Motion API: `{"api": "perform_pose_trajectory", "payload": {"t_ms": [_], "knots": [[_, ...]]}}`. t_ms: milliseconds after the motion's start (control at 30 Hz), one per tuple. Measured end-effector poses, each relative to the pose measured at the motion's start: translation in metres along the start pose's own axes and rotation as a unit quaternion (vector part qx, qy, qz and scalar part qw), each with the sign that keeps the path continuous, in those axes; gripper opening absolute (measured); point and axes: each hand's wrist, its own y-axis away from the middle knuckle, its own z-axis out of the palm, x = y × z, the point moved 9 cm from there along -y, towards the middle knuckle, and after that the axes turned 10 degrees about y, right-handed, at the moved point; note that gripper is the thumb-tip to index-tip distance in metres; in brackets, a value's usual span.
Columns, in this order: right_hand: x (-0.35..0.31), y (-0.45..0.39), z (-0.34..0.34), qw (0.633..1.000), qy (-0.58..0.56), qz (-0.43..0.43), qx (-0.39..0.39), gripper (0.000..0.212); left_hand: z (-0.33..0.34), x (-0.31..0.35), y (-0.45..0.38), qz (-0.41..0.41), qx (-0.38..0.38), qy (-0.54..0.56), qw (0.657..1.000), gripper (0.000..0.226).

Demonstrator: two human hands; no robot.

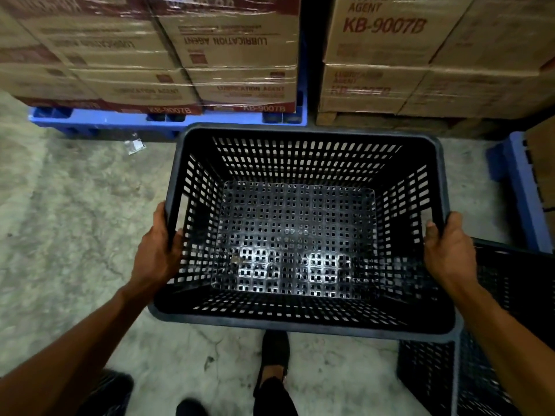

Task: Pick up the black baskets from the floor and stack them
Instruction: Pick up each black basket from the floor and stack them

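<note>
Fingers (432, 235) of the right hand (450, 253) wrap over the right rim of a black basket (295, 235); left hand (156, 253) clamps the left rim likewise, thumb inside, other digits hidden under the lip. Basket is upright, empty, held off the floor (66, 220) in front of the body, roughly level, foot (274, 352) visible below its near edge. Step in hand, by my reading: carrying, basket already picked up, not yet stacked. Second basket (492, 340) sits at near right, partly under the held one's near right corner and behind the right forearm; likely the stack target. Next move calls for swinging the load right, squaring its base over that open rim, then lowering so it nests without catching the lattice walls. Count: black baskets, two certain; a dark latticed shape at the near left edge may be a third, cannot tell. Blue pallets (168, 118), two in view, far left and right edge. Carton stacks (228, 55), two main blocks at far side. One scrap of clear wrapping (134, 145) on floor.
</note>
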Motion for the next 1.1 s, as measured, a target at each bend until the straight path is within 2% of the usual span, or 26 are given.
{"api": "perform_pose_trajectory", "payload": {"t_ms": [100, 200, 300, 400, 500, 600, 800, 967, 1100], "knots": [[0.000, 0.000, -0.001, 1.000, -0.010, -0.007, -0.006, 0.024, -0.001, 0.000, 0.007, 0.004, 0.020, -0.007, 1.000, 0.048], [0.000, -0.002, 0.001, 0.999, 0.000, -0.030, -0.033, 0.024, 0.002, -0.008, 0.005, -0.015, -0.003, -0.019, 1.000, 0.052], [-0.005, -0.012, 0.000, 0.992, 0.081, -0.088, -0.035, 0.056, -0.003, -0.007, -0.010, 0.009, -0.016, -0.167, 0.986, 0.071], [-0.024, -0.021, -0.021, 0.975, 0.148, -0.161, 0.039, 0.078, -0.021, 0.021, -0.033, 0.069, 0.036, -0.247, 0.966, 0.077], [-0.032, -0.028, -0.029, 0.973, 0.134, -0.165, 0.090, 0.080, -0.018, 0.031, -0.048, 0.099, 0.059, -0.236, 0.965, 0.075], [-0.025, -0.036, -0.003, 0.983, 0.105, -0.146, 0.033, 0.085, 0.006, 0.015, -0.054, 0.091, 0.015, -0.231, 0.969, 0.071], [-0.027, -0.039, -0.003, 0.975, 0.152, -0.158, 0.038, 0.086, 0.005, 0.019, -0.052, 0.101, 0.020, -0.265, 0.959, 0.075], [-0.042, -0.019, -0.031, 0.963, 0.133, -0.203, 0.121, 0.074, 0.004, 0.039, -0.035, 0.137, 0.017, -0.226, 0.964, 0.065], [-0.033, -0.019, 0.005, 0.956, 0.202, -0.204, 0.054, 0.073, 0.023, 0.022, -0.031, 0.143, -0.026, -0.311, 0.939, 0.057]]}}
